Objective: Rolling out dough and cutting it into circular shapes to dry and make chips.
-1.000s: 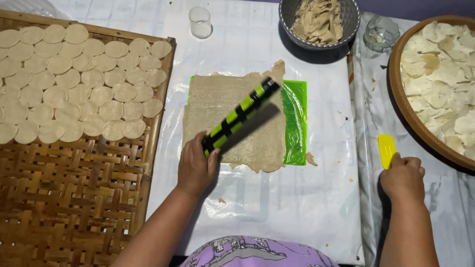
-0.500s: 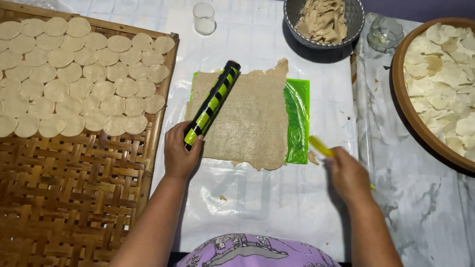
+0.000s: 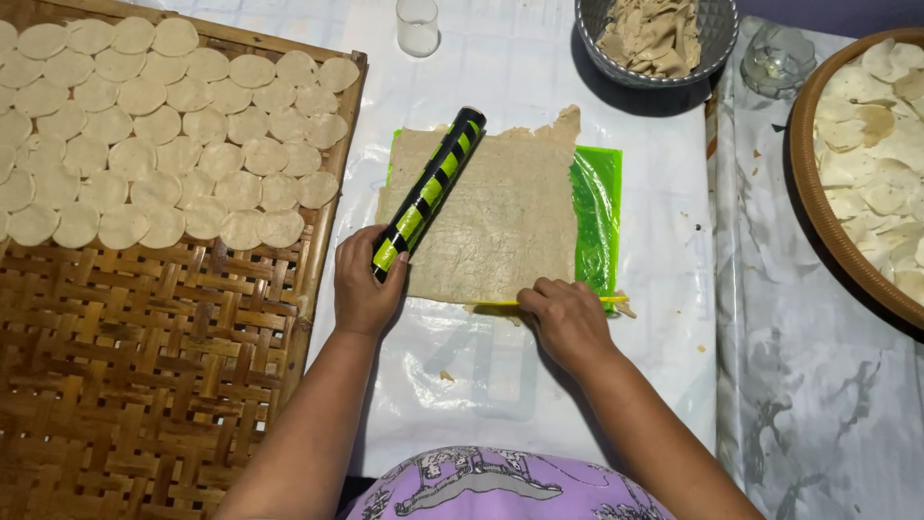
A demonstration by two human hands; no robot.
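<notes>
Step in hand: trimming the near edge of the rolled dough sheet (image 3: 496, 217), by the look of it; rolling seems finished, sheet thin and roughly square.
Dough sheet: flat on a green plastic mat (image 3: 599, 217), centre of the white table cover (image 3: 500, 385); far edge ragged, green strip bare at its right.
Left hand (image 3: 368, 284): fingers wrapped around the near end of the black-and-green rolling pin (image 3: 430, 188); pin slanted across the sheet's left edge, far end pointing away.
Right hand (image 3: 566, 318): closed over a thin yellow scraper (image 3: 606, 299), blade flat along the near edge; only a sliver visible past the knuckles.
Scraps: small dough bits just beside the right hand and on the cover below the sheet.
Nearby: woven bamboo tray (image 3: 144, 385) at left, far half filled with cut dough rounds (image 3: 173, 144); metal bowl of dough trimmings (image 3: 654, 39) beyond; round tray (image 3: 818, 193) of rounds at right; small clear cup (image 3: 418, 26) at top.
Next move calls for: probably a steady drag of the blade along the edge, pin kept clear of the cut, mat held flat.
</notes>
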